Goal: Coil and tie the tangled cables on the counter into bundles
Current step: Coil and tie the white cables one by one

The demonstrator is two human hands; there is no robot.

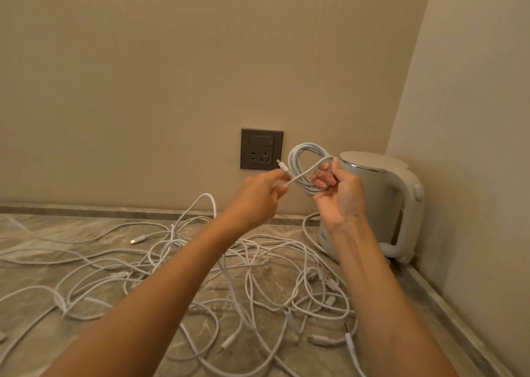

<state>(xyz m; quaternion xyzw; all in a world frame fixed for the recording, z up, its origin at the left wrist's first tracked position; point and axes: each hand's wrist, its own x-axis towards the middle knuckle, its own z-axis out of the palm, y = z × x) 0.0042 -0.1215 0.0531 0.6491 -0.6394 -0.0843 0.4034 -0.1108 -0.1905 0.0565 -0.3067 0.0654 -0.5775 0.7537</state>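
Coiled cable point(292, 161), white and in several loops, is held up in the air above the surface point(407, 296), in front of the wall socket point(261, 148); the right grip point(338, 193), a bare hand, has its fingers curled around the lower right side of the coil, so it is clamped on it; one strand crosses the coil slantwise down to the left, where the left grip point(258, 196) pinches it between thumb and forefinger, close to the small plug point(282, 166) at its end; the coil sits between the two grips. Below, the tangled cables point(172, 243) lie loose on the marbled surface, several plugs among them; a white kettle point(381, 204) stands in the corner, behind the right grip.
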